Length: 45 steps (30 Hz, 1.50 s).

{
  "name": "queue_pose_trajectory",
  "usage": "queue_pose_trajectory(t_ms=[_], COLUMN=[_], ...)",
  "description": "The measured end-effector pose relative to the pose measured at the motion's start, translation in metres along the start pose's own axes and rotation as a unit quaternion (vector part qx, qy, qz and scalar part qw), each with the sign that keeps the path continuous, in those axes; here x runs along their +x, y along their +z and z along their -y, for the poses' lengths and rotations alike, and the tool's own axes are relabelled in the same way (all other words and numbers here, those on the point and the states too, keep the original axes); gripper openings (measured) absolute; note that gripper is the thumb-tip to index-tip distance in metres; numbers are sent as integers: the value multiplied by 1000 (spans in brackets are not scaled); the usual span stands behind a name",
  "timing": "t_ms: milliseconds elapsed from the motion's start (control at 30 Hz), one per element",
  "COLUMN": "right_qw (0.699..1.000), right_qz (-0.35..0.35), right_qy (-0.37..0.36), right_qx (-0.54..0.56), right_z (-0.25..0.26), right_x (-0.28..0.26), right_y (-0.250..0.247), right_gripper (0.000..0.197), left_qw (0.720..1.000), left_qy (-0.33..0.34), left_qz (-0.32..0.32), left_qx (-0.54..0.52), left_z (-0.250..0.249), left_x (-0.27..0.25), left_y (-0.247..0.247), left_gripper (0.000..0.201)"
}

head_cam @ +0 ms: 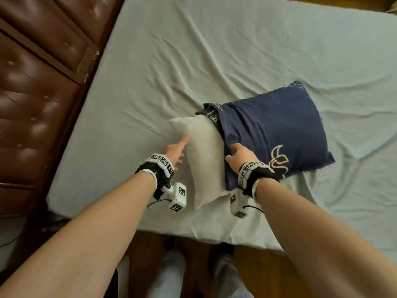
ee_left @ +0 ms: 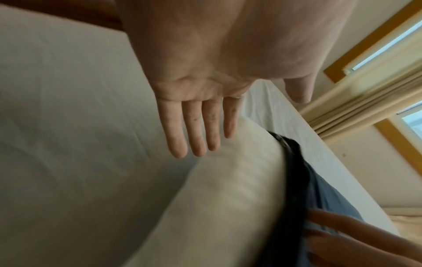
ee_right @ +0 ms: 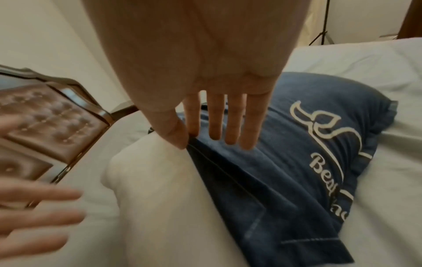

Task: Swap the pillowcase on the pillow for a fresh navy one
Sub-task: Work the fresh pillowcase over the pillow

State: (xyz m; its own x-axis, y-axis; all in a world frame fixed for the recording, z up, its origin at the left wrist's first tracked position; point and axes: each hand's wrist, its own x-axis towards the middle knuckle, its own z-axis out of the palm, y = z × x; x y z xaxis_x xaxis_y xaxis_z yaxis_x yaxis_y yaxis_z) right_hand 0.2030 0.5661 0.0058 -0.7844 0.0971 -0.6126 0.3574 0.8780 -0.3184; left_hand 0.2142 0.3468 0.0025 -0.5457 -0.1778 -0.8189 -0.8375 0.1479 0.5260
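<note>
A white pillow [head_cam: 204,160] lies on the bed, its right part inside a navy pillowcase [head_cam: 275,130] with a cream logo. The pillow's left end sticks out bare. My left hand [head_cam: 175,152] has straight fingers at the pillow's left side; the left wrist view shows the hand [ee_left: 198,126] flat just over the pillow [ee_left: 228,198]. My right hand [head_cam: 239,154] sits at the pillowcase opening. In the right wrist view its thumb and index finger [ee_right: 189,139] pinch the hem of the pillowcase [ee_right: 285,162], the other fingers straight over the navy cloth.
The pale sheet [head_cam: 214,50] covers the whole mattress, wrinkled around the pillow. A brown tufted headboard [head_cam: 32,104] runs along the left. The bed's near edge meets a wooden floor [head_cam: 150,250] by my legs. Curtains and a window [ee_left: 365,101] stand beyond the bed.
</note>
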Motion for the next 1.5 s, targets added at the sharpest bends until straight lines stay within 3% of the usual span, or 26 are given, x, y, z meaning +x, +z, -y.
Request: queue_pose_trajectory(t_ms=[167, 267, 333, 433, 533, 600, 700, 800, 867, 933, 1000, 1067, 1133, 1200, 1267, 1333, 1400, 1500], right_qw=[1000, 998, 991, 986, 993, 989, 998, 998, 998, 995, 990, 985, 982, 984, 985, 983, 981, 990], right_qz=[-21, 31, 66, 73, -69, -128, -59, 4, 14, -9, -83, -152, -176, -165, -138, -120, -100, -48], right_qy=[16, -57, -120, -151, -95, -69, -12, 37, 57, 81, 88, 57, 2, -50, -92, -128, -151, -124], right_qx=[10, 5, 8, 26, 19, 3, -23, -42, -39, -62, -76, -66, -70, -52, -36, -49, -64, -45], right_z=[-28, -46, -51, -57, -74, -87, -89, -77, -65, -52, -43, -34, -21, -2, 21, 43, 64, 86], right_x=[25, 41, 43, 43, 54, 65, 81, 87, 86, 81, 74, 70, 68, 69, 71, 77, 85, 98], right_y=[34, 45, 50, 55, 46, 39, 48, 78, 96, 107, 108, 100, 89, 84, 83, 83, 83, 87], right_gripper=[74, 31, 26, 30, 32, 45, 71, 80, 80, 80, 75, 70, 67, 65, 66, 66, 66, 70], left_qw=[996, 993, 988, 963, 950, 950, 930, 861, 865, 896, 930, 955, 980, 988, 991, 992, 996, 988], left_qy=[-3, -19, -35, -27, 14, 15, -43, -150, -186, -197, -175, -137, -55, -24, -49, -55, -54, -44], left_qz=[39, 25, 22, -11, -52, -75, -118, -88, -54, -56, -81, -119, -167, -150, -109, -79, -71, -109], left_qx=[85, 113, 148, 269, 306, 302, 346, 478, 463, 393, 313, 233, 97, -6, -55, -76, -15, 101], left_z=[-2, -9, -13, -16, -14, -4, 41, 117, 154, 154, 138, 115, 84, 54, 36, 33, 28, 17], left_x=[28, 41, 49, 61, 71, 77, 83, 97, 104, 88, 78, 78, 83, 88, 97, 124, 137, 142], left_y=[66, 84, 92, 108, 116, 105, 66, 31, 24, 24, 24, 18, 8, 0, -7, -10, -14, -21], left_gripper=[76, 94, 109, 84, 48, 41, 40, 35, 35, 34, 35, 44, 47, 55, 73, 95, 107, 90])
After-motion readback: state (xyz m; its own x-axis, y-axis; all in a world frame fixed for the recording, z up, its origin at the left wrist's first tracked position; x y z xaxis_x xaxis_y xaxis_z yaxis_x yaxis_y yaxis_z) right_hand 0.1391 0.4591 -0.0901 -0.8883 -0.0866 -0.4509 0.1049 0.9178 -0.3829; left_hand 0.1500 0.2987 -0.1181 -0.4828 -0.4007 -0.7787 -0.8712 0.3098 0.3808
